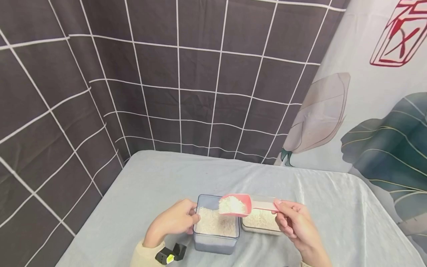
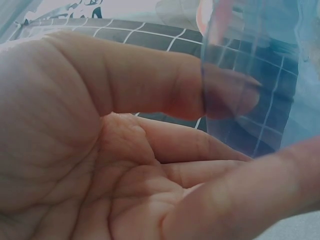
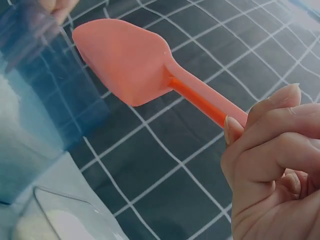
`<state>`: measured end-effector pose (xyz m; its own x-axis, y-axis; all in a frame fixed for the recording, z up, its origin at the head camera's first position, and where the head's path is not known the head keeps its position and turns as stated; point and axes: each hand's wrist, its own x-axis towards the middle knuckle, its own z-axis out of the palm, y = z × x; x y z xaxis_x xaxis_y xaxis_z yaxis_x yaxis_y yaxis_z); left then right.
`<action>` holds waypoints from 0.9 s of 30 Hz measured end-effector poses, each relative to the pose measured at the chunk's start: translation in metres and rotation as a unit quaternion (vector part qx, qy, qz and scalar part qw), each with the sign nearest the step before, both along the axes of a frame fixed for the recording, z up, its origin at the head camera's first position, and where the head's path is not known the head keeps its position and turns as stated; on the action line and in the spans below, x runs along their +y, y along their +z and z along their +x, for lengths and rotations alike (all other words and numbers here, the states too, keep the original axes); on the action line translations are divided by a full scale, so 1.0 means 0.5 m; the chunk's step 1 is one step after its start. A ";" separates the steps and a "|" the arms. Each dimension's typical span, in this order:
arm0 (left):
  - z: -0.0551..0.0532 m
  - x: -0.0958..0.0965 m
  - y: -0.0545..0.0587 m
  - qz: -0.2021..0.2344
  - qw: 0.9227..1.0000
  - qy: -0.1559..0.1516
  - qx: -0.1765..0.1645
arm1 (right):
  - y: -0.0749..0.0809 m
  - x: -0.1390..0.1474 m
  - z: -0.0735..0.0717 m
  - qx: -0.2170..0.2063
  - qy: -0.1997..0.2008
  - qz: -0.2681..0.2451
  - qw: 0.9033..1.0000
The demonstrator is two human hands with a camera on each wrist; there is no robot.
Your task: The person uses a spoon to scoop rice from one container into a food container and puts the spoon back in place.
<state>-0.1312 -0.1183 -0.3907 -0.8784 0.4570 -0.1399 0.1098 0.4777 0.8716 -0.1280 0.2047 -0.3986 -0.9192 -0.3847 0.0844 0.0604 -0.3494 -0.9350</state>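
In the head view my right hand [image 1: 298, 224] pinches the end of the handle of a pink scoop [image 1: 248, 205]. Pale, grainy food [image 1: 231, 205] is heaped in its bowl, above the right rim of a translucent blue bin [image 1: 217, 244]. The right wrist view shows the scoop's underside [image 3: 125, 60] and the curled fingers of that hand [image 3: 280, 155]. My left hand [image 1: 176, 218] grips the bin's left side, its thumb seen through the blue plastic [image 2: 270, 115] in the left wrist view. Similar pale grains lie inside the bin.
Close to the bin's right side stands a lower clear container [image 1: 261, 230], also holding pale grains, partly hidden under the scoop. A light grey-blue cloth covers the table [image 1: 160, 178]. Behind it hang a dark checked curtain [image 1: 197, 104] and a printed white one [image 1: 333, 155].
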 end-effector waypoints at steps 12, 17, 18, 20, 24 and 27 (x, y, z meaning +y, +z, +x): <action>0.001 -0.004 -0.002 -0.002 1.000 0.002 0.001 | 0.001 0.078 0.006 0.002 -0.057 -0.013 0.998; 0.000 -0.003 0.000 -0.001 1.000 -0.002 0.003 | -0.002 0.103 0.009 -0.009 -0.103 0.010 0.995; -0.001 -0.003 0.000 -0.003 1.000 -0.002 0.005 | -0.002 0.107 0.010 -0.011 -0.114 0.020 0.993; -0.002 -0.002 0.000 -0.005 1.000 0.000 0.008 | -0.004 0.115 0.010 -0.014 -0.135 0.038 0.990; -0.002 -0.002 -0.001 -0.011 1.000 0.003 0.012 | -0.009 0.130 0.011 -0.019 -0.170 0.067 0.983; -0.003 -0.002 -0.002 -0.010 1.000 0.001 0.011 | -0.014 0.141 0.013 -0.021 -0.188 0.081 0.979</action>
<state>-0.1325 -0.1192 -0.3917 -0.8827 0.4517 -0.1296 0.1276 0.4959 0.8589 -0.1214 0.2750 -0.4053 -0.9997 -0.0231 0.0096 -0.0047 -0.2014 -0.9795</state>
